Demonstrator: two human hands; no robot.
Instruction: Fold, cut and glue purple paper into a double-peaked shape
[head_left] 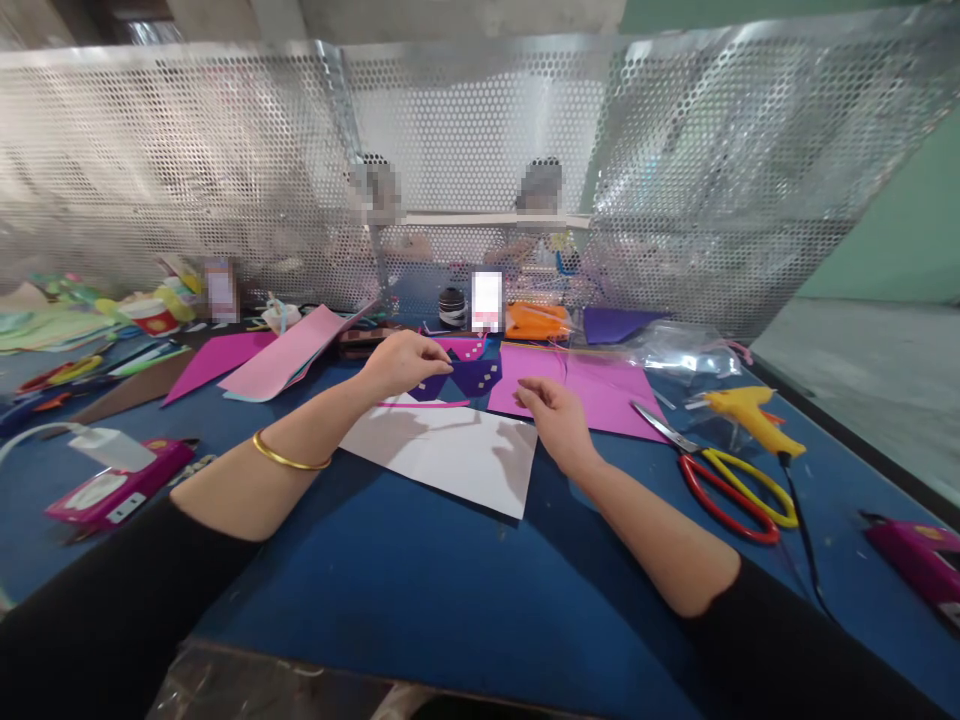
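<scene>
A person in black sleeves is working at a blue tabletop (420,590), assembling a paper craft behind a perforated metal screen (225,170). The left hand (405,362), a gold bangle (289,457) on its wrist, is pinching the top edge of a purple paper piece (469,378) dotted with small pale squares, fingertips closed on it and holding it flat. The right hand (551,415) is hovering just beside the piece, fingers curled and loosely pinched; whether anything small is sitting between them cannot be told. The purple piece is lying at the middle of the tabletop, overlapping a white sheet (450,450) below it and touching a magenta sheet (592,390) to its right.

Judging from the pose, a careful placing step is under way. It would go best with the left hand keeping the piece pressed still while the right is coming in low and slow, setting down on the paper without dragging it.

Red-and-yellow scissors (724,478) and a yellow glue gun (750,415) are lying near the right hand, with pink sheets (289,358) off to the left. Two other people are sitting beyond the screen.
</scene>
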